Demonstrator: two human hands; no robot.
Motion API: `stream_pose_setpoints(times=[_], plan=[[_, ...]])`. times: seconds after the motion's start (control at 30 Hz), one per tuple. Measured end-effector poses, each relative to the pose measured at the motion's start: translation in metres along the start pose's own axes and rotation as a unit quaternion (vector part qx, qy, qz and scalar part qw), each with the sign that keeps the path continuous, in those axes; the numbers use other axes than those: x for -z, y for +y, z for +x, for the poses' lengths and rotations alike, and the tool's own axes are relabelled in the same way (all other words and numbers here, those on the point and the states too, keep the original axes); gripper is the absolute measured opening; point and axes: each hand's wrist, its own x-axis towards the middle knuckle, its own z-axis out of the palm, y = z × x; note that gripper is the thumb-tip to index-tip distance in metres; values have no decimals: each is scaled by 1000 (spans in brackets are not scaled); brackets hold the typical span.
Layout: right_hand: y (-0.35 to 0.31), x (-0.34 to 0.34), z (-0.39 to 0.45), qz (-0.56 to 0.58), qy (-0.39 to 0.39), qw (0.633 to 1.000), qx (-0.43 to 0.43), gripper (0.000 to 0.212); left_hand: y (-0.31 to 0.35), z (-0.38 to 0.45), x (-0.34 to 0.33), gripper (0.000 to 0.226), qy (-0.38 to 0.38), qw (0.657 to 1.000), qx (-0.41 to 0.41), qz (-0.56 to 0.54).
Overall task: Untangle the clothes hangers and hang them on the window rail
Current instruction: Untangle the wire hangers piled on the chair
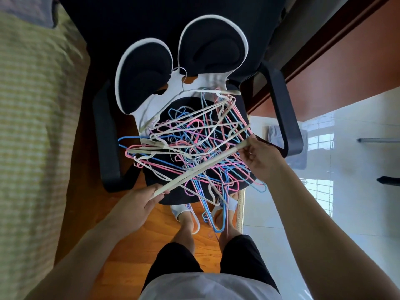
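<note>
With the left hand [138, 202] and right hand [257, 156] each gripping an end of the cream hanger [201, 167], lift it slowly so the tangled pile of hangers [188, 144] on the chair [281, 100] lets go.

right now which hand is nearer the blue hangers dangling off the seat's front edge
Left. The left hand grips the cream hanger just left of the dangling blue hangers; the right hand grips its other end, higher up.
</note>
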Motion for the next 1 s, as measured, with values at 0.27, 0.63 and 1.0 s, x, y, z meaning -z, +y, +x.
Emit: stream_pose_setpoints(times=[0.27,0.63,1.0], plan=[[33,11,8,-204,79,976,-5,9,-10,-12,8,20,161,980,42,-109],[131,9,24,-604,-77,793,-24,21,-31,-55,11,24,251,961,50,-104],[136,26,9,-591,-111,799,-1,8,-39,-63,10,29,258,958,49,-112]])
